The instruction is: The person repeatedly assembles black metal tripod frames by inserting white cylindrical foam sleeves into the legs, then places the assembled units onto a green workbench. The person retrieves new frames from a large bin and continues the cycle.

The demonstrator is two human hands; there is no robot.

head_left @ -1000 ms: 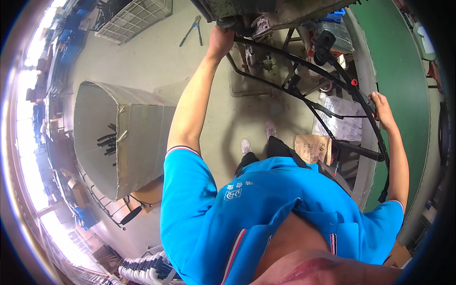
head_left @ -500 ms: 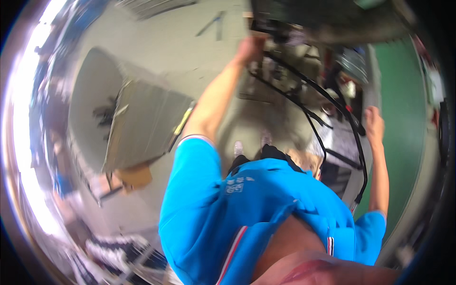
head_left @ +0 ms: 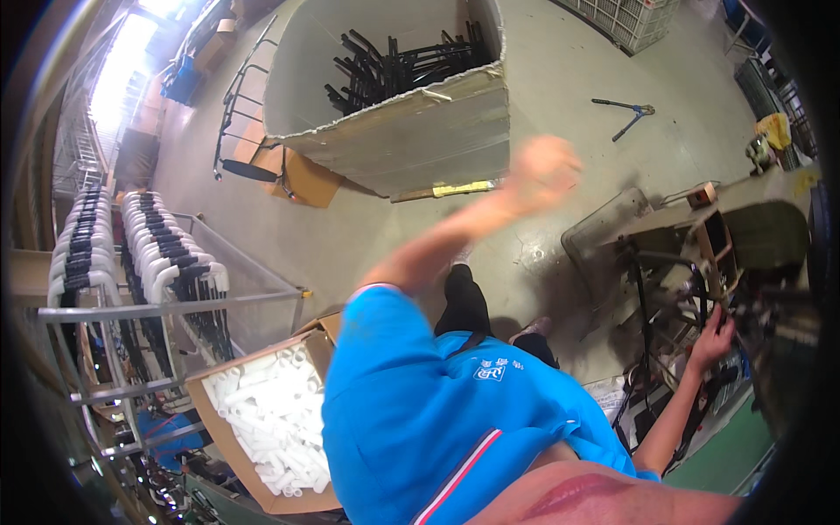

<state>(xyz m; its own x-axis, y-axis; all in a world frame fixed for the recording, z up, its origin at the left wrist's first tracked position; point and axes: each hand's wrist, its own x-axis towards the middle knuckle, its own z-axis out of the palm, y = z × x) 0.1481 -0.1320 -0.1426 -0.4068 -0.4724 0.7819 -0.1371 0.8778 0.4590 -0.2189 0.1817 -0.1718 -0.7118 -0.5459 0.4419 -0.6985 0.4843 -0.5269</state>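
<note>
While the blurred left hand hides its fingers' state, right hand fingers grip a thin black metal frame.

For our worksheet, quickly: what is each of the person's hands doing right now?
Left hand: raised in the air, blurred; cannot tell whether open or closed.
Right hand: closed around a black metal frame.

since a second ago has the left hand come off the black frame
Yes. The left hand, blurred, is now off the black frame and out over the bare floor toward the big cardboard bin; the right hand remains on the frame.
</note>
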